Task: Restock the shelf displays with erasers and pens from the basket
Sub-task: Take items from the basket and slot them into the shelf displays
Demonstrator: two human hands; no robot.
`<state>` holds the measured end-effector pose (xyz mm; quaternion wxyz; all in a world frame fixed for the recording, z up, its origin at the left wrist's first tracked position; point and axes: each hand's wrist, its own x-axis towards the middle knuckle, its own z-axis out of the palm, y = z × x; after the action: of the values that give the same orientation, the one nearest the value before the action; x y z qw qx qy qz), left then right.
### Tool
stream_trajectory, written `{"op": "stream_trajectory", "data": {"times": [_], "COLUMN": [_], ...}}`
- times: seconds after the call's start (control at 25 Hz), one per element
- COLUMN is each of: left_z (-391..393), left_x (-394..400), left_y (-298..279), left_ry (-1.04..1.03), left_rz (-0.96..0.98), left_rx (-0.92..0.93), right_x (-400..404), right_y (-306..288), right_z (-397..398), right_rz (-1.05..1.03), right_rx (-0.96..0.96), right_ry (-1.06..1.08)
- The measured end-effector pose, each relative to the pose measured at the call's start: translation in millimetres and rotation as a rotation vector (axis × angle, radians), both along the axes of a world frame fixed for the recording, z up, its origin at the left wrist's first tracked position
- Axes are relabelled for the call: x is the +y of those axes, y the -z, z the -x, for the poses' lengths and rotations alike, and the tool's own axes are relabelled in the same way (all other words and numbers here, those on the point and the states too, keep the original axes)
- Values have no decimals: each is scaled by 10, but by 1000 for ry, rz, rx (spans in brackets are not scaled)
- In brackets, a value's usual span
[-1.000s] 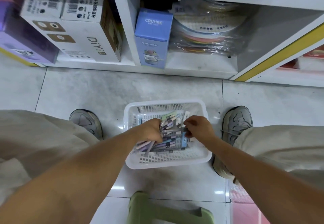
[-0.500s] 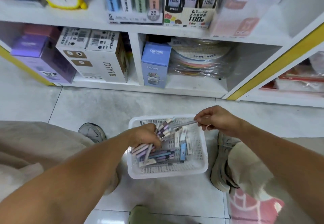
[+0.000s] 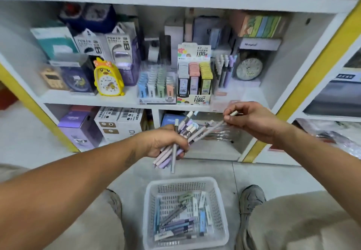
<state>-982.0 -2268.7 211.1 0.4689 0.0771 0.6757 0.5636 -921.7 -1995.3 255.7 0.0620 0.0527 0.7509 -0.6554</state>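
Note:
My left hand [image 3: 166,142] grips a bundle of pastel pens [image 3: 185,132], fanned out above the floor. My right hand [image 3: 252,120] pinches the upper end of a single pale pen [image 3: 213,128] whose lower end still lies in the bundle. Below on the floor stands the white plastic basket [image 3: 150,206], holding several more pens [image 3: 179,226] and erasers [image 3: 203,197]. On the middle shelf a pen display [image 3: 224,69] stands upright beside an eraser display [image 3: 156,83] and a lead-refill display [image 3: 194,77].
A yellow duck alarm clock [image 3: 107,79] and a round clock [image 3: 249,68] flank the displays. Boxes fill the lower shelf [image 3: 109,124]. My shoes [image 3: 252,199] and knees sit either side of the basket. A yellow shelf post [image 3: 304,85] runs diagonally at the right.
Both hands have risen out of the basket toward the shelf, the left carrying the pen bundle. My view has tilted up, showing the middle shelf. The right hand draws one pen further out.

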Motion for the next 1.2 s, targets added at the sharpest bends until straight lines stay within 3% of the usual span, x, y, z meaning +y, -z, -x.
{"op": "stream_trajectory", "data": {"times": [0.28,0.48,0.68,0.88,1.2], "left_z": [271,517,687,787,861], "left_x": [281,552,675,648,701], "left_y": [-1018,-1271,-1124,-1022,-1029], "left_ry": [-159,-300,-345,-346,-327], "left_rz": [-122,-243,-311,-247,-193], "left_rx": [37,-7,-60,-17,31], "right_x": [130,201,143,137,90], "right_y": [-935,-1101,-851,-636,-599], "right_z": [314,559,696,741,761], "right_rz": [49,-267,-499,-633,-656], "right_rx": [366,563,557,524,550], "right_ry": [328,414,347,230,120]}}
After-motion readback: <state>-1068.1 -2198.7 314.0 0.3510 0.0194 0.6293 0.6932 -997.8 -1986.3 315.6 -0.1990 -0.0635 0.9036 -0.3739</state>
